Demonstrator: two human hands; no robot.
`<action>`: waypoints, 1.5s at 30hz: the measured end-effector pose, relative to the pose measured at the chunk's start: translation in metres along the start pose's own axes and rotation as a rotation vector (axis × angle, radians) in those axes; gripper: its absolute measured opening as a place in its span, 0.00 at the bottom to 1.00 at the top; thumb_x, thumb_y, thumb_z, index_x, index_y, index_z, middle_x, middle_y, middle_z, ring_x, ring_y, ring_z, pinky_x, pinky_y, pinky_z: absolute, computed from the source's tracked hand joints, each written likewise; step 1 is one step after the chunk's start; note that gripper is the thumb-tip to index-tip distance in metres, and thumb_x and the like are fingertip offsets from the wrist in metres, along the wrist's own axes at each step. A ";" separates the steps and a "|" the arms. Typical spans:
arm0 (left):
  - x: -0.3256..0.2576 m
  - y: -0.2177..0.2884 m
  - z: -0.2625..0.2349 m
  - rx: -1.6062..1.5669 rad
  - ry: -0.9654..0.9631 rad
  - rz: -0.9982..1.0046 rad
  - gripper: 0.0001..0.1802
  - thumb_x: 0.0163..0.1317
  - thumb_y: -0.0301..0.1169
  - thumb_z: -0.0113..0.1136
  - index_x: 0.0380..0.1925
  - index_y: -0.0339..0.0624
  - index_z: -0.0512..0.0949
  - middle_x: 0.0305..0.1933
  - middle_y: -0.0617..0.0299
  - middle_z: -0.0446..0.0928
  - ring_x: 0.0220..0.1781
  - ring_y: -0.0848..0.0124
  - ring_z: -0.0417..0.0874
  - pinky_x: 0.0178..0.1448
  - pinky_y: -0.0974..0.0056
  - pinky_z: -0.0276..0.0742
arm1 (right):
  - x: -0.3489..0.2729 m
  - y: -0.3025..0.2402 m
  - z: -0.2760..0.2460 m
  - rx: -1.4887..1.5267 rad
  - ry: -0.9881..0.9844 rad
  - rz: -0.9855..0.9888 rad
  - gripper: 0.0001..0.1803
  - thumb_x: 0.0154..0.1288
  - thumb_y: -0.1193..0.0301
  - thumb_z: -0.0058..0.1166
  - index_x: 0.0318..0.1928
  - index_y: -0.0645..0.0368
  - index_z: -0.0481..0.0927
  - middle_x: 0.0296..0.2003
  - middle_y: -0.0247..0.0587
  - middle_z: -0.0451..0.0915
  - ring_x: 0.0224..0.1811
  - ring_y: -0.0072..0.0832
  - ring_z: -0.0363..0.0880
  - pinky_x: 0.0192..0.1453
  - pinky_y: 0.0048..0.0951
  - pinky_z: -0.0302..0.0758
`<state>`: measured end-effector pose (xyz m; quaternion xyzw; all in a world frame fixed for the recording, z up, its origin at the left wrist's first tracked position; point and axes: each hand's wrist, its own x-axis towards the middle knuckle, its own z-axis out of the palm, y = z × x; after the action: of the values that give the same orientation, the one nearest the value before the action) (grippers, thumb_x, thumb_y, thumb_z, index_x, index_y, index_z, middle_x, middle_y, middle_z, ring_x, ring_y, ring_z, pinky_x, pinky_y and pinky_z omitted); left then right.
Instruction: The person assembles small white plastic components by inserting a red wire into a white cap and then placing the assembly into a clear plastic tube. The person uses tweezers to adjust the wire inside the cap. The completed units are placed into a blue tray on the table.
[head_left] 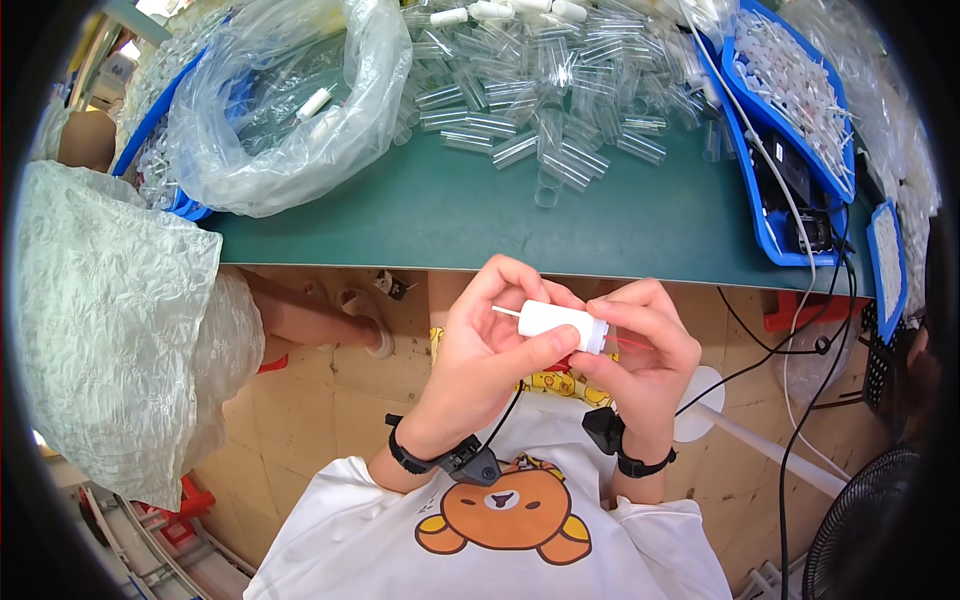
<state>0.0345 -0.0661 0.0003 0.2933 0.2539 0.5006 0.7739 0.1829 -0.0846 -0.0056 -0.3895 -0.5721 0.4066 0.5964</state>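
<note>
Just in front of the table edge, my left hand [482, 345] is closed around a small white plastic cylinder [545, 318], thumb along its near side. A thin white stem [506, 311] sticks out of its left end. At the other end, the fingers and thumb of my right hand [655, 345] pinch the notched white end piece [597, 336]. A thin red wire or thread [628, 343] runs by the right fingers; where it begins is hidden. Both hands are above my lap, with the cylinder lying nearly level.
Clear plastic tubes [565, 160] are heaped on the green table [400, 225]. Left of them a clear plastic bag [290, 180] holds white cylinders. Blue trays [848, 150] with small white parts stand at the right, near hanging black cables [845, 350]. A person in a pale garment [120, 320] is at the left.
</note>
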 end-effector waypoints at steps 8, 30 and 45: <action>-0.001 -0.002 0.001 -0.054 0.065 -0.018 0.14 0.53 0.18 0.58 0.34 0.40 0.64 0.40 0.55 0.74 0.42 0.73 0.77 0.42 0.70 0.77 | -0.002 0.010 0.002 -0.020 0.001 -0.054 0.24 0.40 0.84 0.66 0.43 0.64 0.79 0.35 0.38 0.71 0.35 0.22 0.72 0.35 0.19 0.72; -0.002 0.002 -0.001 0.387 -0.206 0.257 0.16 0.44 0.12 0.63 0.37 0.31 0.75 0.43 0.53 0.72 0.44 0.70 0.76 0.48 0.68 0.75 | 0.000 0.014 -0.006 0.204 0.061 -0.194 0.15 0.40 0.81 0.63 0.33 0.65 0.76 0.31 0.39 0.68 0.32 0.27 0.74 0.33 0.26 0.75; 0.011 -0.002 0.005 0.551 -0.190 0.467 0.12 0.40 0.13 0.66 0.28 0.33 0.78 0.36 0.54 0.77 0.38 0.67 0.79 0.41 0.67 0.76 | 0.001 0.009 -0.019 0.230 0.019 -0.054 0.20 0.39 0.80 0.67 0.37 0.66 0.77 0.36 0.44 0.73 0.37 0.27 0.74 0.38 0.24 0.73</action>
<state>0.0430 -0.0579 0.0019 0.5857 0.2323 0.5471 0.5511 0.2015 -0.0807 -0.0146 -0.3068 -0.5263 0.4496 0.6533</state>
